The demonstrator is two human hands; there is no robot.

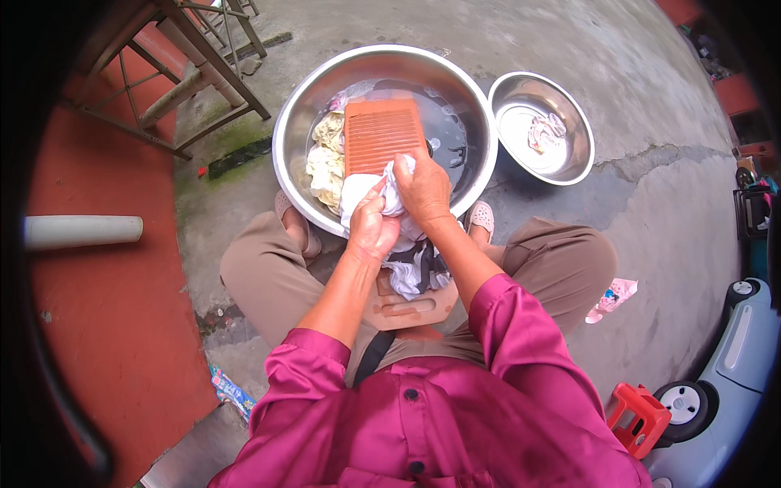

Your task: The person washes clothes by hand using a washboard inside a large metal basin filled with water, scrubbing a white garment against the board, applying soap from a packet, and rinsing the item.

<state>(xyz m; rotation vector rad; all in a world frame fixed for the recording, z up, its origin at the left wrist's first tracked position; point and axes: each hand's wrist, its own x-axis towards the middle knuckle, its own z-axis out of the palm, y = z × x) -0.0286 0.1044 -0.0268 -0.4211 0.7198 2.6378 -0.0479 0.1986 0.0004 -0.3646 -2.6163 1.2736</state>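
Observation:
Both hands grip a bunched white cloth [360,190] over the near rim of a large metal basin [488,161]. My left hand [372,222] holds its lower left side, while my right hand [425,188] clutches the upper right part. Under the cloth, an orange-brown ribbed washboard [383,131] slopes out of the basin toward my lap. More white and dark fabric [412,274] hangs over the board's near end [399,320], which has a slot. Pale yellow cloth [326,171] lies wet along the basin's left side. Soapy water [442,122] surrounds the board, with a small dark item [457,157] in it.
A smaller metal basin [586,146] holding a pinkish-white cloth [545,132] stands right of the large one. Metal-framed stands [238,79] are at the upper left, and a white pipe [85,232] lies at left. A blue ride-on toy car [732,360] and red plastic stool [640,418] sit at lower right.

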